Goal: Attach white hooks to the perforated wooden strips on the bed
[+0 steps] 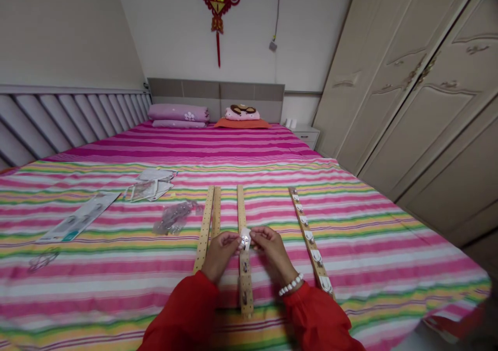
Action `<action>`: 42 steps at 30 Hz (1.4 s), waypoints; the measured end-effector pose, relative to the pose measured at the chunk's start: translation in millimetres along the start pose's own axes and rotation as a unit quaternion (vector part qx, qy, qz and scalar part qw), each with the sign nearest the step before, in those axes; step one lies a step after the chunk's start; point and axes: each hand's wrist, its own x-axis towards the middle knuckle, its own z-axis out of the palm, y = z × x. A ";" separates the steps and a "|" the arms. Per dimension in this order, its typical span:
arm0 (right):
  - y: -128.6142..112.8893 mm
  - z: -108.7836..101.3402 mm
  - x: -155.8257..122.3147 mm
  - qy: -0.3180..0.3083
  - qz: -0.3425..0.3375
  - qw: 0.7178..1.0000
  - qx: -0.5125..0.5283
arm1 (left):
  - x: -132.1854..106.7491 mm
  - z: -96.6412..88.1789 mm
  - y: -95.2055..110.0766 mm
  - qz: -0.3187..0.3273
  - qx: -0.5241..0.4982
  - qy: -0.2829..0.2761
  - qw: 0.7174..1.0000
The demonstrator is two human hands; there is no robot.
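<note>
My left hand (pixel 220 255) and my right hand (pixel 273 250) are both closed, their fingertips pinching opposite edges of a small metal hook with a white backing (pixel 245 238). That piece is over the middle wooden strip (pixel 241 211), which is pierced with holes; whether it touches the wood I cannot tell. Closer to me on the same strip are two metal hooks (pixel 245 267). Left of it, two bare perforated strips (pixel 205 232) lie side by side, close to my left hand. To the right, another strip (pixel 309 246) carries a row of white-backed hooks (pixel 316 257).
A striped bedspread (pixel 128 283) covers the bed. Over on the left are a clear plastic bag of dark pieces (pixel 176 217), white and clear packets (pixel 153 184), a long package with hooks (pixel 80 219) and a small wire item (pixel 44 258). Wardrobes (pixel 404 102) stand at right.
</note>
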 end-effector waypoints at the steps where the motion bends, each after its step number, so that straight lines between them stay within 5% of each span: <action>1: 3.1 -1.0 1.0 0.000 0.007 1.000 0.000 | 2.0 0.6 -2.1 -0.006 -0.006 0.007 1.000; 18: 31.9 -2.6 19.0 0.021 -0.004 0.999 -0.046 | 23.7 -1.0 -34.2 0.072 0.206 0.066 0.974; 42: 43.5 -1.9 24.5 0.047 0.013 0.996 -0.076 | 19.2 4.4 -34.2 0.068 0.196 0.072 0.976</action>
